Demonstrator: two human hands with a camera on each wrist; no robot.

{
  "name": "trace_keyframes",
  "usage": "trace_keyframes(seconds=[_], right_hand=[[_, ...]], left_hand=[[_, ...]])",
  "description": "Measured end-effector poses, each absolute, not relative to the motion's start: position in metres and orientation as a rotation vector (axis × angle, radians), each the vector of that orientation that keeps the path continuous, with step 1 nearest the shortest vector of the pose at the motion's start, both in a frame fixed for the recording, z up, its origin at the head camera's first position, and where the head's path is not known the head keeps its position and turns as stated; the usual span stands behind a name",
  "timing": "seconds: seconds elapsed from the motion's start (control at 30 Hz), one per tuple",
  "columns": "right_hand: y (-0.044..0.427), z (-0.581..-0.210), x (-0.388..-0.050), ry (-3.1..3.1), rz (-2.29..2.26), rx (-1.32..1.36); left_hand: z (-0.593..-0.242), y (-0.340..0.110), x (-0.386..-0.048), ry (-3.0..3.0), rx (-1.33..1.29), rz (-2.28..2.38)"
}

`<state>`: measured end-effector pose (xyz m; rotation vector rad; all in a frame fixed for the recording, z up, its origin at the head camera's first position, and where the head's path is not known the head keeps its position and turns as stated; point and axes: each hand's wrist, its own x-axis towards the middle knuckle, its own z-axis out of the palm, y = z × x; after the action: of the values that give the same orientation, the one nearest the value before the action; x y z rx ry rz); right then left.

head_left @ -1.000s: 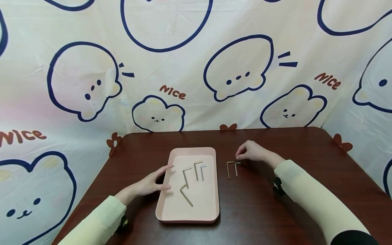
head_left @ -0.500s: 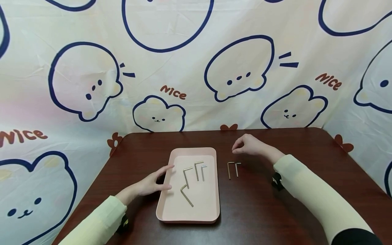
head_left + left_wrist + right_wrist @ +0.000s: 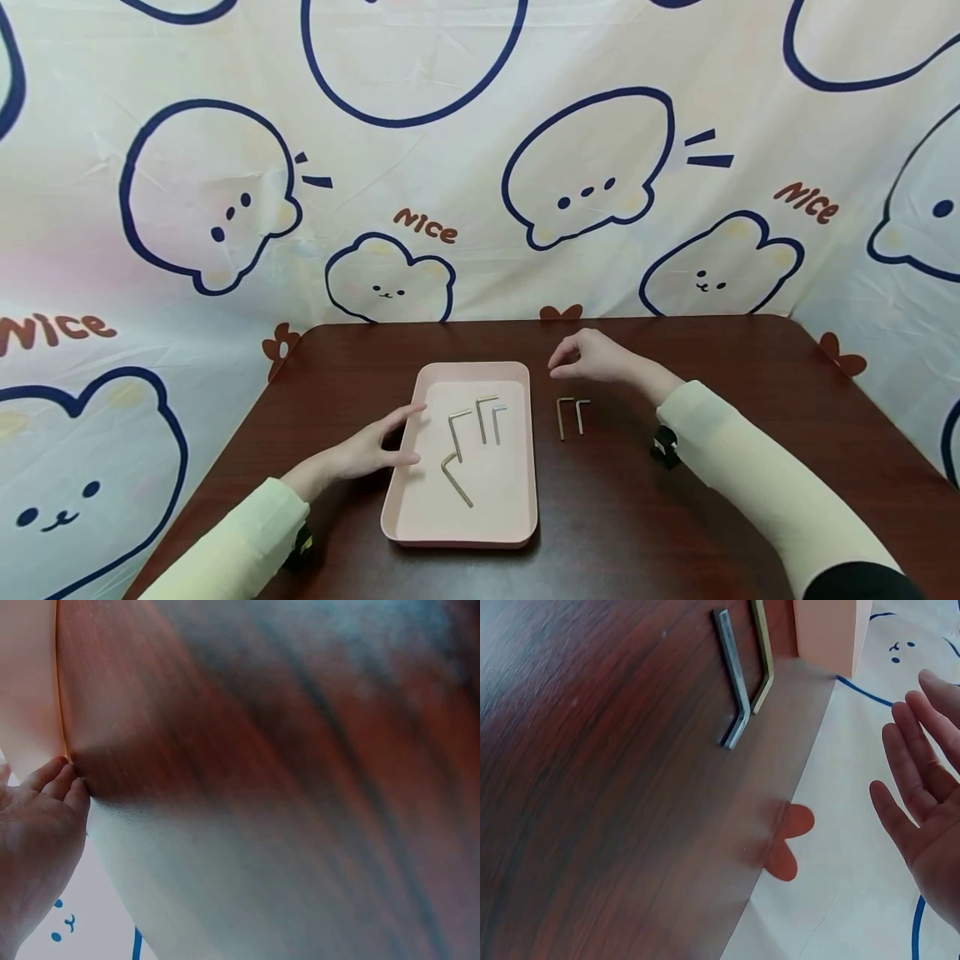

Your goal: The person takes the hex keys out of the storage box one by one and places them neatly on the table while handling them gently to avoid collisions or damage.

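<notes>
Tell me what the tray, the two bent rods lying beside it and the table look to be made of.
Tray: likely plastic, matte pale pink, judging by its even colour and smooth rounded corners.
Silvery rod and brassy rod: metal by their sheen; solid or plated, I can't tell.
Table: glossy dark wood or wood-look laminate, with streaky grain and reflections.

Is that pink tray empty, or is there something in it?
Not empty: four bent metal rods lie inside the pink tray.

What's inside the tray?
Four L-shaped keys: three brassy, one silvery. The left hand overlaps the tray at its left side; what that covers can't be seen.
</notes>
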<state>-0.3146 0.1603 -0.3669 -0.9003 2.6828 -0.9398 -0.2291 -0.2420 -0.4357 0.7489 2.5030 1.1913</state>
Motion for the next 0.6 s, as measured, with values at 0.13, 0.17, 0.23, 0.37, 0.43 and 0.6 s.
trace_keyframes(seconds=[0.13, 0.17, 0.23, 0.37, 0.43, 0.6], right_hand=[[0.153, -0.366, -0.314, 2.704, -0.933, -0.905], [0.150, -0.366, -0.314, 2.707, -0.934, -0.904], [0.147, -0.365, -0.314, 2.706, -0.942, -0.906], [0.139, -0.364, -0.313, 2.678, -0.981, -0.924], [0.135, -0.364, -0.312, 2.665, -0.998, -0.938], [0.124, -0.365, -0.311, 2.659, -0.987, -1.007]], left_hand=[[-0.436, -0.242, -0.229, 2.504, 0.738, 1.195], [-0.436, -0.242, -0.229, 2.501, 0.732, 1.197], [-0.435, -0.241, -0.229, 2.491, 0.719, 1.205], [-0.435, -0.241, -0.229, 2.485, 0.712, 1.211], [-0.435, -0.241, -0.228, 2.485, 0.716, 1.210], [-0.435, -0.241, -0.229, 2.482, 0.721, 1.207]])
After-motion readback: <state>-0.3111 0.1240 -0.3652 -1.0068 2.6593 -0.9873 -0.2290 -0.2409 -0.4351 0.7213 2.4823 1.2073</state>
